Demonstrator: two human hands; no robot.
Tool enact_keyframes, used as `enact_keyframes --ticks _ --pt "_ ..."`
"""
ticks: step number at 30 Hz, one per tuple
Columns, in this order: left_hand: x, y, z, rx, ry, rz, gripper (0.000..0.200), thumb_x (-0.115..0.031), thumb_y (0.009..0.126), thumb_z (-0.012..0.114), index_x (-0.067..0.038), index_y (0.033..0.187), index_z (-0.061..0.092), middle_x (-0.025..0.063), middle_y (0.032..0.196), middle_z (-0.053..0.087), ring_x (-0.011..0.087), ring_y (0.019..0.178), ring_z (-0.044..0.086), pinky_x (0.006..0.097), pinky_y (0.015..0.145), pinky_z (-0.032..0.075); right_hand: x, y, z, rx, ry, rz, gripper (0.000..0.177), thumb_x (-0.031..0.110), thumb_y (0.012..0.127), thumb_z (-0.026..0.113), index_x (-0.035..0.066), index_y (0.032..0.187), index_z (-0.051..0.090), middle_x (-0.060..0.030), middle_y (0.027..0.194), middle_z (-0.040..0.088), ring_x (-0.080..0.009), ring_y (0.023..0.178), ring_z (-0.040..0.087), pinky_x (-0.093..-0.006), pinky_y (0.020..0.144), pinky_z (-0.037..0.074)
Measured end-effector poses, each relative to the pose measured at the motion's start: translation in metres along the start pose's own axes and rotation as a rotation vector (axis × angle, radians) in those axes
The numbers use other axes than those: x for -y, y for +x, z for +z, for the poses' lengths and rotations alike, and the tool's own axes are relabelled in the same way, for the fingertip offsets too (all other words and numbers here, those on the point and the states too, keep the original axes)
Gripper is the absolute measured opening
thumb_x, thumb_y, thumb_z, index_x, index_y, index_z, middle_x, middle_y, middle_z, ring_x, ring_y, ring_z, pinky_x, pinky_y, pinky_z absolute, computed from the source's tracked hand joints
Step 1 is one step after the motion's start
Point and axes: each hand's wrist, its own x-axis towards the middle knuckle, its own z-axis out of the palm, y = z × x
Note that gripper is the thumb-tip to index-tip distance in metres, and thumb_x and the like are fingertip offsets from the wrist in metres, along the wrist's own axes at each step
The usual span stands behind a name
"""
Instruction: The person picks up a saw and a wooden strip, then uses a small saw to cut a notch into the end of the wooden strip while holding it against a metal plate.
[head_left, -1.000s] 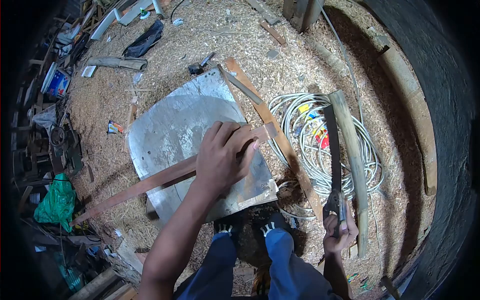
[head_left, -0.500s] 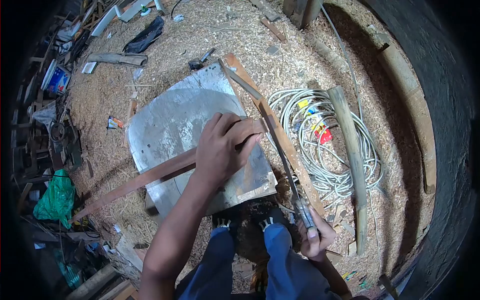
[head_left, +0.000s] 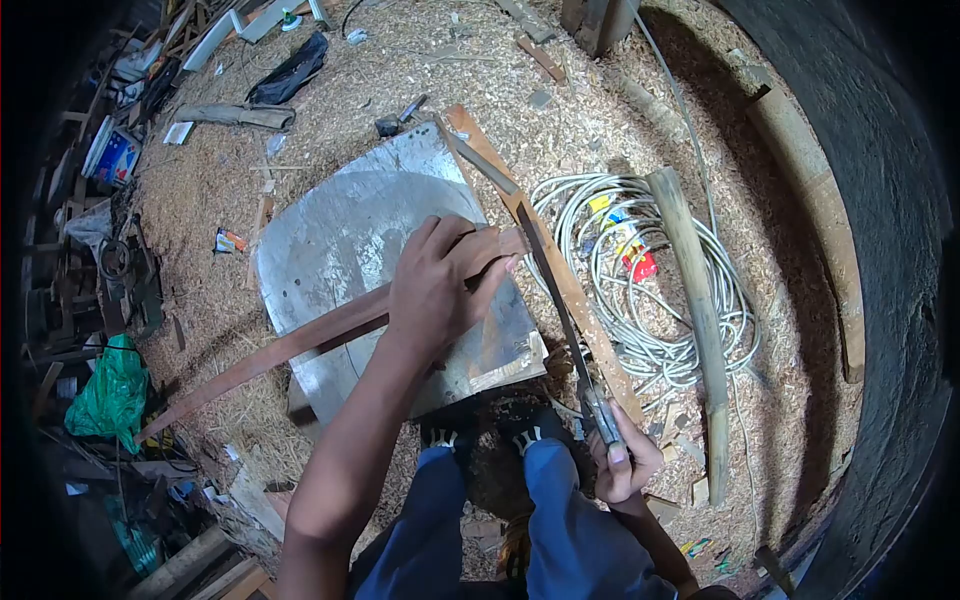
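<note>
My left hand (head_left: 432,290) is closed around a long reddish wooden strip (head_left: 300,345) near its squared end, pressing it over a grey metal-topped board (head_left: 350,225). The far end of the strip slants down to the lower left. In my right hand (head_left: 625,458), low on the right, is the grey handle of a tool with a long, narrow dark blade (head_left: 562,305). The blade points up and away, passing close beside the strip's squared end. Under the blade in this view runs a light brown plank (head_left: 585,318), along the board's right edge.
Coiled pale cable (head_left: 560,215) lies right of the plank, with a rough pole (head_left: 692,270) across it. Wood shavings (head_left: 400,75) cover the floor. A green plastic bag (head_left: 110,395) and piled scraps are at left; a dark curved wall (head_left: 900,300) borders the right.
The view has shifted slightly. My right hand and the blade are a little higher and further left in the picture. My left hand keeps its hold on the wooden strip.
</note>
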Motion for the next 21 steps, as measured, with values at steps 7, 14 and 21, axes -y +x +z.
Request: enact_keyframes --ticks 7,14,21 --pt "-0.001 0.000 0.000 -0.001 -0.001 0.000 0.032 -0.023 0.080 0.088 -0.006 0.105 0.079 0.0105 0.099 0.067 0.0314 0.094 0.066 0.0421 0.081 0.054 0.002 0.001 0.000 -0.029 -0.038 0.035 0.062 0.035 0.100 0.059 -0.015 0.137 0.060 -0.0070 0.065 0.061 -0.0104 0.056 0.052 -0.0269 0.057 0.043" --pt "-0.002 0.001 -0.001 -0.001 -0.010 0.003 0.032 -0.022 0.079 0.088 -0.006 0.104 0.079 0.0103 0.097 0.067 0.0312 0.093 0.066 0.0420 0.081 0.054 0.003 0.001 -0.003 -0.005 -0.036 0.032 0.066 0.036 0.101 0.059 -0.017 0.140 0.056 -0.0058 0.065 0.058 -0.0097 0.055 0.048 -0.0268 0.055 0.039" --pt "-0.001 0.001 0.000 -0.014 -0.014 0.014 0.031 -0.021 0.078 0.088 -0.006 0.104 0.079 0.0100 0.097 0.066 0.0312 0.092 0.065 0.0420 0.080 0.054 0.000 -0.001 -0.004 0.008 -0.024 0.014 0.066 0.035 0.102 0.059 -0.017 0.140 0.055 -0.0031 0.061 0.055 -0.0084 0.053 0.045 -0.0267 0.054 0.037"
